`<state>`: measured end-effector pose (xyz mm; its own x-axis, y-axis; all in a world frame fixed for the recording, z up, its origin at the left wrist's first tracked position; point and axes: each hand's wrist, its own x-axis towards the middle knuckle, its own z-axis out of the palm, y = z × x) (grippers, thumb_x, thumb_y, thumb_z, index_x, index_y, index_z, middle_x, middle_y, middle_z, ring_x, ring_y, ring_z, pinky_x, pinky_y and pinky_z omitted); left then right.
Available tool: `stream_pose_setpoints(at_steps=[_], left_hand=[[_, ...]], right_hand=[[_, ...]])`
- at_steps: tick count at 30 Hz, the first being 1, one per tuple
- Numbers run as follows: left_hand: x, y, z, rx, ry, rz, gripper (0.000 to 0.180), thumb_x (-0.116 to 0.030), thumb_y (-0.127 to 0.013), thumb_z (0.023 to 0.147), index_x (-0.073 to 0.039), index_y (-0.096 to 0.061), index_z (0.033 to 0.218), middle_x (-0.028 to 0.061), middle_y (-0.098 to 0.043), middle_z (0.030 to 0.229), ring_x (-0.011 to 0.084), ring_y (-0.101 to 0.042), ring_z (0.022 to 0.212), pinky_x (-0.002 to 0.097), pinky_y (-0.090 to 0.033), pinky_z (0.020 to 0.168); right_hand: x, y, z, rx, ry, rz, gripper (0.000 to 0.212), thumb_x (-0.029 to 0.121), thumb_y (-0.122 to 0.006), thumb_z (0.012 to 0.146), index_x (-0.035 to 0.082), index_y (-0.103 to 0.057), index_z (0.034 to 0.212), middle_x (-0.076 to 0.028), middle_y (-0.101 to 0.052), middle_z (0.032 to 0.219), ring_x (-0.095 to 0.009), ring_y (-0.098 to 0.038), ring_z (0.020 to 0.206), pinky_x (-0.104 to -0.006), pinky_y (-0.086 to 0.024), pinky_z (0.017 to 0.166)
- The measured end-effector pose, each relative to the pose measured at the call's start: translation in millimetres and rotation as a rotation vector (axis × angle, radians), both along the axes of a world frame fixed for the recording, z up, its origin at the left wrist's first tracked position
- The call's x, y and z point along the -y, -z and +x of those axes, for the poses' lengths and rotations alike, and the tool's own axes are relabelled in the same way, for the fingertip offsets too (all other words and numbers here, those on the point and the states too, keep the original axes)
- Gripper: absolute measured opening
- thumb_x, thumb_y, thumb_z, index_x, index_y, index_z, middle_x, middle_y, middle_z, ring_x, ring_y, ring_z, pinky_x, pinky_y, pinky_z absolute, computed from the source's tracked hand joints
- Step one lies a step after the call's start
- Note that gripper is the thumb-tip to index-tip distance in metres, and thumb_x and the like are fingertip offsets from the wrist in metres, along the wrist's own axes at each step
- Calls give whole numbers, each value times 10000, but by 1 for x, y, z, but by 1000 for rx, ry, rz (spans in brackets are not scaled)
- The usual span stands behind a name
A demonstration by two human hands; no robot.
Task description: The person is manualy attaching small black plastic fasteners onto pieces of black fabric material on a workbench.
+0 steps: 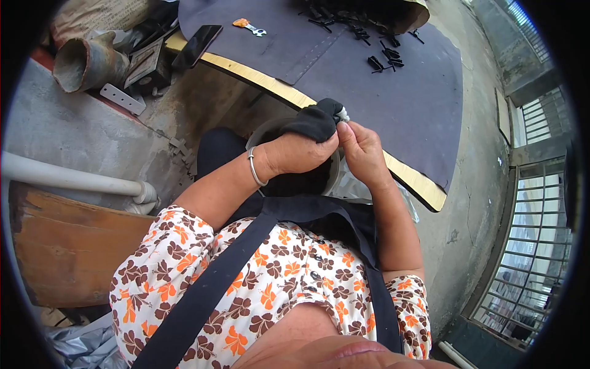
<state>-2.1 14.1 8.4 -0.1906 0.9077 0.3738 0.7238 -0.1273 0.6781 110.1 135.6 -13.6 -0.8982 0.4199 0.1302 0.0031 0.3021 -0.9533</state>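
Note:
My left hand (pixel 301 152) grips a piece of black cloth (pixel 314 120) that bunches above my knuckles. My right hand (pixel 362 147) pinches a small white piece (pixel 342 114) at the cloth's upper edge, fingertips touching the left hand. Both hands hover over a round grey container (pixel 265 130) that sits on my lap. A silver bangle (pixel 254 167) circles my left wrist.
A dark mat over a board with a yellow edge (pixel 270 83) spans the area ahead, with several small black clips (pixel 384 58), a small wrench (pixel 251 27) and a phone (pixel 196 44) on it. A metal pipe (pixel 86 61) lies at far left; a white pipe (pixel 74 179) and wooden board (pixel 67 246) are to my left.

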Motion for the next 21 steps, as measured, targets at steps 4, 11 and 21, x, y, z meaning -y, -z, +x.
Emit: stream_pose_setpoints(at_steps=[4, 11, 21], left_hand=[[14, -2, -24, -245, -64, -67, 294, -184, -569, 829, 0, -559, 1059, 201, -550, 1121, 340, -521, 1052, 387, -399, 916], [-17, -3, -109, -457, -300, 42, 299, -281, -618, 812, 3, -638, 904, 115, -605, 1105, 292, -520, 1087, 357, -404, 905], [-250, -26, -256, -482, -314, -162, 509, -384, -461, 883, -57, -467, 1273, 177, -491, 1273, 310, -451, 1191, 346, -339, 1000]], right_hand=[[-8, -5, 4, 145, -93, 201, 344, 263, -470, 951, -12, -520, 750, 0, -439, 613, -84, -380, 604, -256, -368, 550], [-49, -13, 15, -29, 205, 350, 339, 221, -483, 943, 4, -434, 687, -20, -351, 585, -103, -326, 565, -263, -322, 507], [-79, 9, 41, -36, 392, 498, 193, 92, -540, 876, 7, -483, 712, -80, -428, 599, -191, -400, 516, -291, -344, 490]])
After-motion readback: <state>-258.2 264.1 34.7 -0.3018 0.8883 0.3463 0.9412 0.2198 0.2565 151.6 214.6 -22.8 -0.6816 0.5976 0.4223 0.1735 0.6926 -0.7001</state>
